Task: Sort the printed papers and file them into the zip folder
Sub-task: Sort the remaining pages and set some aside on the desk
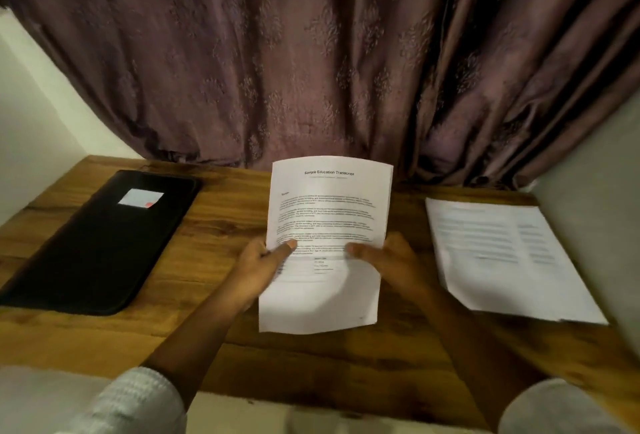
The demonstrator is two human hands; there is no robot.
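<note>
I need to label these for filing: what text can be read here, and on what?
"Sample Education Transcript": heading of the held paper.
Its body text: too blurred.
Paper stack on the right: too blurred.
Label on the zip folder: nothing legible.

Held papers: white printed sheets headed "Sample Education Transcript", with paragraphs above a small table. They are lifted above the middle of the desk, face toward the camera, top edge bowed.
Hold: left grip pinches the left edge and right grip the right edge, both thumbs on the printed face.
Loose stack: white printed pages lying flat by the desk's right edge, slightly skewed; print too blurred to read.
Zip folder: black, lying flat and angled on the desk's left side, with a white label on top, red at one corner.
</note>
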